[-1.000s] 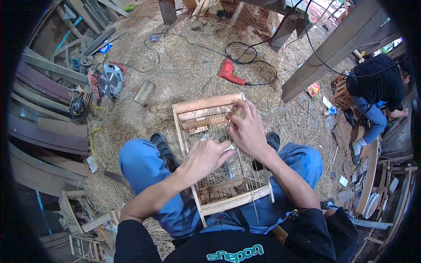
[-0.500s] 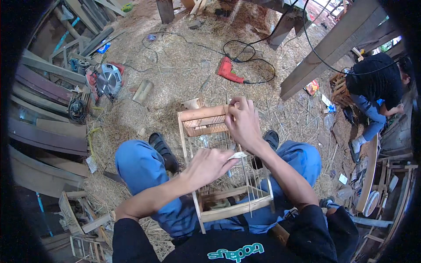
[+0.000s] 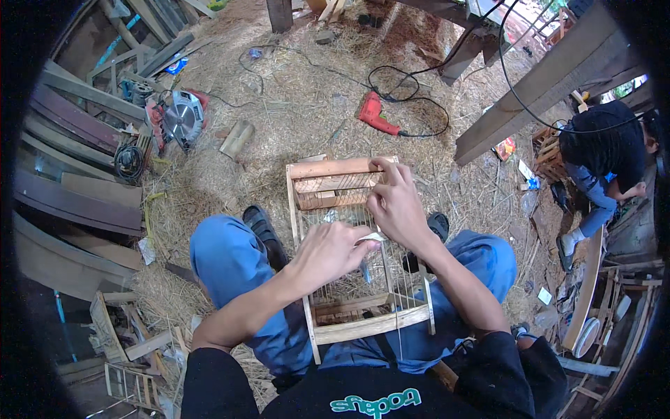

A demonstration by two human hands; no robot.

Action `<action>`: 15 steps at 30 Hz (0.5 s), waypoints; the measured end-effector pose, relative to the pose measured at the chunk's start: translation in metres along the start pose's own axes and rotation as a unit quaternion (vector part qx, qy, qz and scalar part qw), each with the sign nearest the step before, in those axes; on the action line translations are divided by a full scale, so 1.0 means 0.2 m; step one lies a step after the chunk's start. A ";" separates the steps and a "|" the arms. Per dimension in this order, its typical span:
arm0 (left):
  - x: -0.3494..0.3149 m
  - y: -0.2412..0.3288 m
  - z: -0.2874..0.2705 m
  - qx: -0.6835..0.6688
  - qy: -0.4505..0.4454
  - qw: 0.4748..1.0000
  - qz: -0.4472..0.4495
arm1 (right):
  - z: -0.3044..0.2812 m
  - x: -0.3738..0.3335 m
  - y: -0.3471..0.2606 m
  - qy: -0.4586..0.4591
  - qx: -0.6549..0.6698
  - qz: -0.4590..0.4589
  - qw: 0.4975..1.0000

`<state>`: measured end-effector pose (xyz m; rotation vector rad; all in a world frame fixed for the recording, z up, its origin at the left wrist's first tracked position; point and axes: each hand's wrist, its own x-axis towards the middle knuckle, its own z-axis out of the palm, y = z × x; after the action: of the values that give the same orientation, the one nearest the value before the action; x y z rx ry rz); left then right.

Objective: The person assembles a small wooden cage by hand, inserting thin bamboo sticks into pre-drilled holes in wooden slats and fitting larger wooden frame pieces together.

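Between my knees stands a small wooden cage frame [image 3: 371,326], with pale rails and rows of thin wires or rods running along it. My left hand [image 3: 326,253] is closed over the middle of the frame, pinching a small whitish strip [image 3: 375,237] that sticks out past the thumb. At the frame's far right corner is my right hand [image 3: 399,213], its fingers bent around the rods, one fingertip at the far rail [image 3: 333,167]. Whatever thin piece those fingers grip is hidden by them.
Ahead on the straw-strewn ground lies a red power drill [image 3: 377,115] with a black cord. A circular saw [image 3: 181,120] sits at the left beside stacked boards [image 3: 77,199]. To the right, a person [image 3: 604,146] crouches behind a slanting wooden post [image 3: 530,91].
My right hand's fingers have spread more, one now reaching along the far rail. The left hand with the whitish strip stays near the frame's middle. The whole view has shifted slightly.
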<state>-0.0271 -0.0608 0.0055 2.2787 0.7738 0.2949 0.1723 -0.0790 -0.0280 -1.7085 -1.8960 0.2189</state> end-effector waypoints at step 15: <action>-0.01 0.02 0.03 0.009 -0.019 1.000 -0.008 | 0.02 0.00 0.02 0.010 0.028 0.004 1.000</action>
<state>-0.0247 -0.0684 0.0039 2.2884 0.7775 0.2381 0.1744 -0.0773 -0.0335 -1.6765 -1.8512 0.2541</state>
